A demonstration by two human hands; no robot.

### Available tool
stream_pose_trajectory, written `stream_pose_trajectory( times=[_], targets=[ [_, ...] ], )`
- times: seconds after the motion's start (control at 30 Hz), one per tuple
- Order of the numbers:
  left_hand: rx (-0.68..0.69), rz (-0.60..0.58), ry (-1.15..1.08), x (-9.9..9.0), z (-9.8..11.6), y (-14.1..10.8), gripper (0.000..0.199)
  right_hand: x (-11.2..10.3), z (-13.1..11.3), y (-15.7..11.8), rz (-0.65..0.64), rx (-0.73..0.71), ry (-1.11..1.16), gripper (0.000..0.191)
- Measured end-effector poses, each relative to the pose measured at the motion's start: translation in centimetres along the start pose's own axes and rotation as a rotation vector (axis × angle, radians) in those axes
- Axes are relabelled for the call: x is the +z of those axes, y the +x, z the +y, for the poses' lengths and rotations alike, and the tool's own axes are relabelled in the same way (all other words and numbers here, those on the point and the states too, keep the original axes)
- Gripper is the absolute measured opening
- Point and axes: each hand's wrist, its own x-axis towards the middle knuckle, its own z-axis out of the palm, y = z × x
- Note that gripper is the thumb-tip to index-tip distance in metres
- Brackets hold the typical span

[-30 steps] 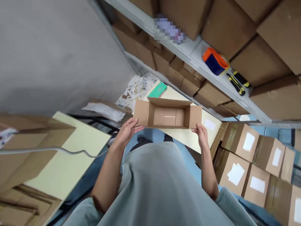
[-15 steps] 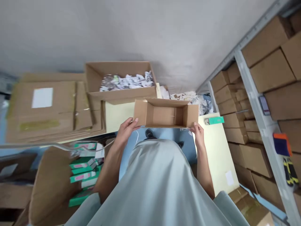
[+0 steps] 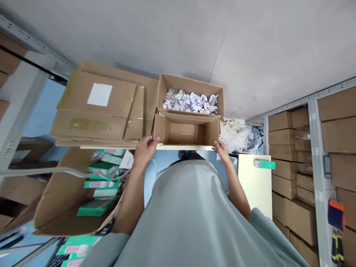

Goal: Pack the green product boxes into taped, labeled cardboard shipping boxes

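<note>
An open, empty cardboard box [image 3: 187,129] rests at the table's front edge, its end flaps folded outward. My left hand [image 3: 146,151] grips its left end flap, with the thumb on top. At the right end, my right hand [image 3: 221,151] pinches the lower corner of the other flap. Directly behind it stands a larger carton [image 3: 191,81] that holds crumpled white paper [image 3: 194,103] and some clear plastic.
Flattened cardboard [image 3: 97,122] is stacked left on the table. Below it, a big carton [image 3: 55,196] holds green boxes [image 3: 94,207]. One green box [image 3: 264,164] lies on the right table [image 3: 254,189]. Shredded paper [image 3: 236,135] and shelved cartons [image 3: 302,211] are at right.
The view has turned right. The empty box, still in both hands, has moved left against the larger carton and now rests on the table instead of over the gap.
</note>
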Motion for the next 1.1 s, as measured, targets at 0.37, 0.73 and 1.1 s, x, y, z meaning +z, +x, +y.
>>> stream_pose_trajectory(
  times=[0.37,0.73,1.1],
  targets=[
    [0.419,0.119,0.121,1.4,7.4,5.5,0.073,6.4,-17.1,8.8,-0.038,-0.658,-0.672,0.048],
    [0.445,0.039,0.287,5.9,9.8,10.0,0.053,25.3,-21.5,23.1,-0.420,-0.409,-1.424,0.040],
    [0.448,0.059,0.274,5.8,10.0,9.9,0.052,23.2,-21.2,22.9,-0.402,-0.454,-1.365,0.039]
  ],
)
